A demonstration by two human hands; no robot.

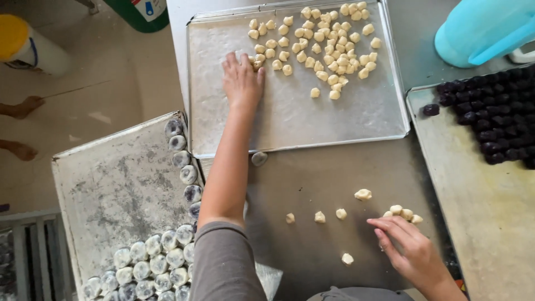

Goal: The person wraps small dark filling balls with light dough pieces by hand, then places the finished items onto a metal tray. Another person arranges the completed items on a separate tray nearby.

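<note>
My left hand (243, 81) lies palm down on a floured metal tray (290, 120), fingertips touching the near edge of a heap of several small pale dough pieces (329, 53). My right hand (404, 245) rests on the grey table (312, 178) near me, fingers apart, fingertips beside a small cluster of dough pieces (402, 212). Other loose dough pieces (319, 217) lie scattered on the table between my arms. Neither hand visibly grips anything.
A second floured tray (117, 189) at the left holds several rounded dough-wrapped dark balls (150, 265). A tray (485, 212) at the right carries rows of dark purple balls (496, 120). A light-blue plastic jug (482, 28) stands at the far right. Someone's bare feet (22, 106) are on the floor at left.
</note>
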